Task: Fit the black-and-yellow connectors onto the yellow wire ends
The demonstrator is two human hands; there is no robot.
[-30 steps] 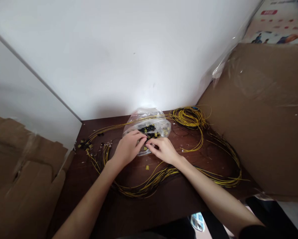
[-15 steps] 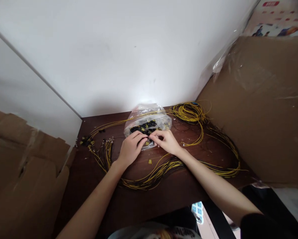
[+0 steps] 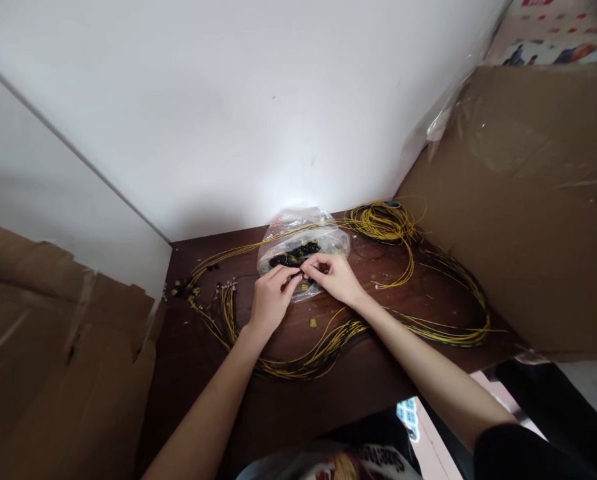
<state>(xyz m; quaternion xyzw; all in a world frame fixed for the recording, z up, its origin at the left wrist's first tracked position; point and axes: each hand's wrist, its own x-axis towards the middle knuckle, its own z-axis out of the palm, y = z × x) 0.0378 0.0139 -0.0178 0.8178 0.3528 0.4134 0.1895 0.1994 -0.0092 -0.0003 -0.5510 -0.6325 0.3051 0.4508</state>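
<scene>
My left hand (image 3: pixel 272 297) is closed in a pinch, and a thin black wire (image 3: pixel 247 275) runs to it from the left. Meeting it at the fingertips, my right hand (image 3: pixel 334 277) also pinches, over a tiny dark piece (image 3: pixel 301 271) too small to name. Just behind both hands lies a clear plastic bag (image 3: pixel 303 223), with many small black parts (image 3: pixel 293 255) and some yellow ones inside. One loose yellow part (image 3: pixel 313 323) rests on the brown tabletop (image 3: pixel 283 337) in front of the hands. A bundle of yellow and black wires (image 3: pixel 298 370) curves beneath my forearms.
A coil of yellow wire (image 3: pixel 381 221) lies at the back right. Wire ends with small terminals (image 3: pixel 227 287) and yellow-black parts (image 3: pixel 184 290) sit at left. Cardboard (image 3: pixel 63 347) stands on the left, a large carton (image 3: pixel 528 220) on the right, a white wall (image 3: pixel 258 120) behind.
The view has shifted slightly, so the table and hands appear a little farther right. Both hands keep their pinch together in front of the bag; the fingers have moved only slightly.
</scene>
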